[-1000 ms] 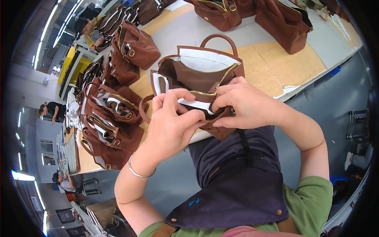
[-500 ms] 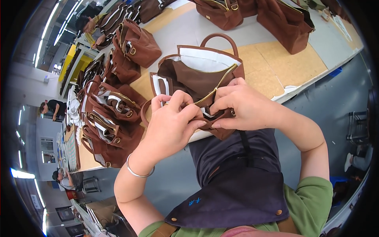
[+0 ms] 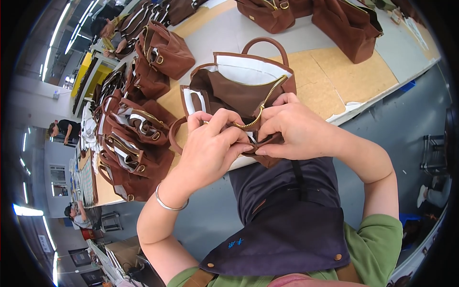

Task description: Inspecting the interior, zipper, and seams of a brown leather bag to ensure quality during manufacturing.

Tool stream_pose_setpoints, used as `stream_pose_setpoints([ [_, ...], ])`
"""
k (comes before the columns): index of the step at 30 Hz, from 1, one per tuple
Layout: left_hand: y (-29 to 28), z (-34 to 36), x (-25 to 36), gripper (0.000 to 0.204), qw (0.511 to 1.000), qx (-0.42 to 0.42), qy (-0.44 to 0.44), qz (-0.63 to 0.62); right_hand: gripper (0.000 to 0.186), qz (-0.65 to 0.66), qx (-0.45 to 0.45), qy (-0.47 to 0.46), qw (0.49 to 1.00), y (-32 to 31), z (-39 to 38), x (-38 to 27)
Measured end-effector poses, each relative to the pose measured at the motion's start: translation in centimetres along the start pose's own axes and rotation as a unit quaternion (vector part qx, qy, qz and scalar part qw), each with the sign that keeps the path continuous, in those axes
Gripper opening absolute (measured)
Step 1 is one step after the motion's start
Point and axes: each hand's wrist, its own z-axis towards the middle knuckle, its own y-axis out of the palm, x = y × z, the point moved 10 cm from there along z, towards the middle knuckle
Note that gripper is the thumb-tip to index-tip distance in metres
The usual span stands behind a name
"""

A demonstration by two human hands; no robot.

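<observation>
At the near edge of the table (image 3: 210, 38), directly in front of the dark apron (image 3: 287, 215): a brown bag (image 3: 239, 83), with mouth open upward and in almost the same place as one second ago. On its front edge, from the left side, the left hand (image 3: 205, 153), with thumb and fingers pressed together in a pinch on the brown material. From the right side, near the left fingertips but apart from them, the right hand (image 3: 299, 131), with thumb and forefinger also pinching the front edge; for its farther fingers, partly hidden, impossible to tell the exact contact. One second ago, a more raised and open curve in the left fingers, with a wide white strip in sight beside them; now, a tighter curve, and of that white strip (image 3: 252, 137) only a small piece to see between both hands. Half a second ago, an almost straight run of the gold zipper (image 3: 273, 93) toward the left fingers; now, a bent run, sagging just above the front edge. At the back of the mouth, as earlier, a white inner panel (image 3: 248, 69) and, rising behind, a rounded handle (image 3: 265, 40). To the left on the table, a group of brown bags (image 3: 160, 167).
</observation>
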Motion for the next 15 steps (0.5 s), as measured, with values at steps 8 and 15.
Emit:
stream_pose_setpoints([
  [8, -0.07, 0.41, 0.16, 0.012, 0.999, 0.009, -0.013, 0.044, 0.021, 0.032, 0.002, 0.02, 0.999, -0.18, 0.01, 0.13],
  [15, 0.14, 0.57, -0.08, 0.014, 0.999, -0.003, -0.028, 0.04, 0.021, 0.021, 0.014, 0.008, 1.0, -0.19, -0.01, -0.13],
])
